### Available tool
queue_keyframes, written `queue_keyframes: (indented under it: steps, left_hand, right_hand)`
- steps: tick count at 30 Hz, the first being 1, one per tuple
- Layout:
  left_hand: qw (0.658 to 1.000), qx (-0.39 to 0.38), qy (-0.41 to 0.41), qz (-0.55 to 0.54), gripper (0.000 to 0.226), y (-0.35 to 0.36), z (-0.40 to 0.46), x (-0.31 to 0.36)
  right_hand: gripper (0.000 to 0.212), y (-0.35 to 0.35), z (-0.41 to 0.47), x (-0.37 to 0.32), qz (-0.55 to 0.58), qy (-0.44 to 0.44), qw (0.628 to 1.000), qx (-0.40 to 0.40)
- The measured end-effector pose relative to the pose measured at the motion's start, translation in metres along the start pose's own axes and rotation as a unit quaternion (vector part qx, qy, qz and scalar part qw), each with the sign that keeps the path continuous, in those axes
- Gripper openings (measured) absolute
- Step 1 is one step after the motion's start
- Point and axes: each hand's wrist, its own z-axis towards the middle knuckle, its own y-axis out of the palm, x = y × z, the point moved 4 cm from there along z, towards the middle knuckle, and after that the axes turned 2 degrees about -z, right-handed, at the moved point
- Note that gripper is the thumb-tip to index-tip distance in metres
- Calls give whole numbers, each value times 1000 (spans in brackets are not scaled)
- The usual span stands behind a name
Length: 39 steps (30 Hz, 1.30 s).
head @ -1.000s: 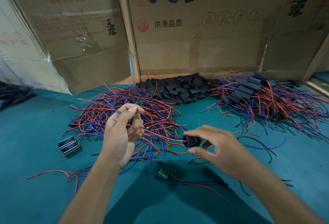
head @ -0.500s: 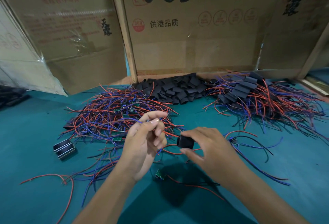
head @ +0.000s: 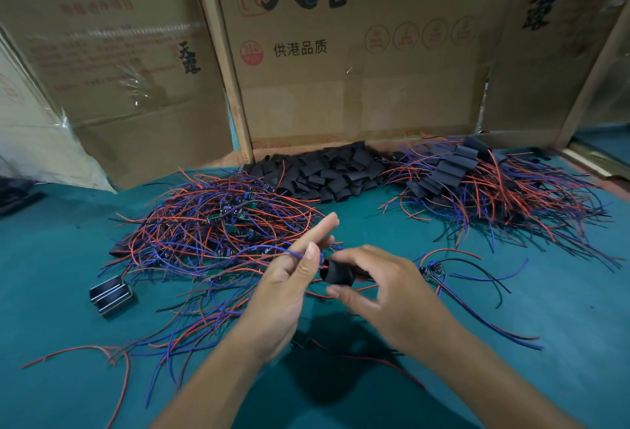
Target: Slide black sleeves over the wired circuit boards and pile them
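1. Teal bench surface [head: 51, 343], backed by upright cardboard cartons [head: 358, 53]. A small metal clip block [head: 110, 294] lies at far left.
2. Unsleeved stock: tangled pile of wired circuit boards [head: 218, 224], left of centre. Its position is unchanged over the last second.
3. Left hand [head: 286, 295]: thumb and a finger pinch a blue wire [head: 272, 248]; the index finger points outward. This hand has travelled right, from above the tangle to the bench centre.
4. Black sleeve [head: 335, 272]: gripped by the right hand [head: 385, 295], thumb below and fingers curled above. Its open end faces the left hand. The gap between the hands has closed; wire ends now sit at the sleeve mouth. Judgement: threading has just begun; whether a board is inside cannot be determined.
5. Loose sleeve stock [head: 334, 173] lies at the rear centre.
6. One bare board [head: 430, 268] lies just right of the right hand.
7. Finished pile [head: 477, 190], rear right, receives completed units.
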Motion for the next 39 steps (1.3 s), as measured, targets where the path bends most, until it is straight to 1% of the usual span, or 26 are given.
queue_keyframes:
  steps: [4, 8, 13, 18, 22, 25, 28, 33, 36, 39]
  left_hand:
    - [999, -31, -8, -14, 60, 5, -1, -1]
    - [999, -44, -13, -27, 58, 5, -1, 0]
    - [998, -55, -19, -20, 57, 4, 0, 0]
    - [997, -67, -26, 3, 57, 6, -3, -2]
    - [996, -73, -42, 6, 57, 10, -4, -3]
    - [996, -62, -57, -25, 53, 7, -1, -5]
    - [995, -61, -65, -41, 56, 6, 1, -6]
    - [998, -24, -51, -31, 46, 3, 5, -7]
    - [998, -5, -49, -30, 49, 3, 5, -8]
    - [998, -7, -51, -32, 49, 3, 5, -10]
  right_hand:
    - [27, -2, 1, -3, 18, -5, 1000, 12]
    - [24, -4, 1, -3, 29, -5, 999, 19]
    - [26, -5, 0, -2, 31, 3, 999, 29]
    - [28, -4, 2, -6, 17, -27, 999, 15]
    - [27, -4, 1, -6, 16, -27, 999, 30]
    - [28, -5, 1, -3, 15, -22, 999, 39]
    - [28, -7, 0, 0, 18, -8, 999, 42]
    - [26, -8, 0, 2, -1, -4, 999, 37]
    - [28, -7, 0, 2, -16, -2, 999, 39]
    - [32, -6, -1, 2, -24, 1, 999, 35]
